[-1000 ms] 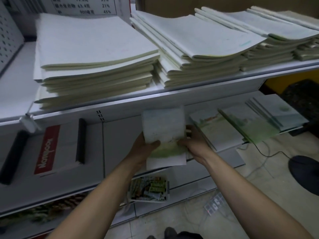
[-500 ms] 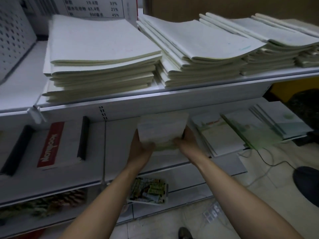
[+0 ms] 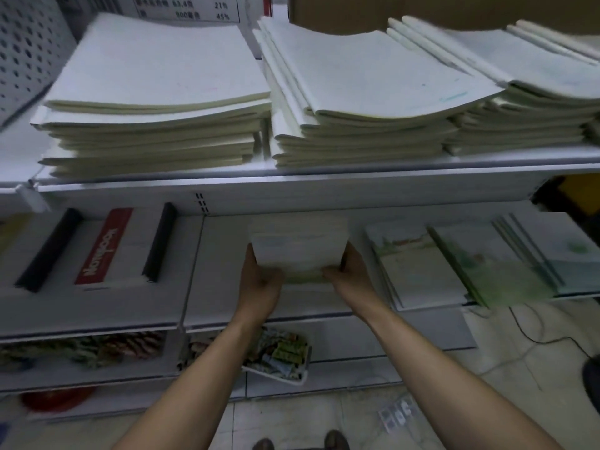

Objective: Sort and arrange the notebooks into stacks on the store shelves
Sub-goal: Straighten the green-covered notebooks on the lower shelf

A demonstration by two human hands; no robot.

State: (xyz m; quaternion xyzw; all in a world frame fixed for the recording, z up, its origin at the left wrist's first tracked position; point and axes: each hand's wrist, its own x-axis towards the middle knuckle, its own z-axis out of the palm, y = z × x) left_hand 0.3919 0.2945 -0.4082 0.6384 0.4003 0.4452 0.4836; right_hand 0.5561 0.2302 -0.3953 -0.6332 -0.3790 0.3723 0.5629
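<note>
Now midway through placing: holding a small bundle of notebooks [image 3: 298,251] over the bare stretch of the middle shelf [image 3: 220,287], just under the lip of the top shelf [image 3: 324,190]. Clasped at its lower left corner by the left hand [image 3: 259,280] and at its lower right corner by the right hand [image 3: 350,274], thumbs laid over the cover. Too blurred to tell whether resting on the shelf or just above it, or how many notebooks are in the bundle. Sits between the red-banded notebook [image 3: 104,248] on the left and the green-covered notebooks [image 3: 418,271] on the right, apart from both. Higher up, tall pale stacks [image 3: 156,92] filling the top shelf.

Most likely the setting-down step, judging by the level two-handed hold and the free space beneath. Next: lower flat, square the edges in line with the green-covered notebooks, then loosen both grips together without dragging the top cover. Worth minding: thin, floppy covers, likely to slide or fan out if let go unevenly.
</note>
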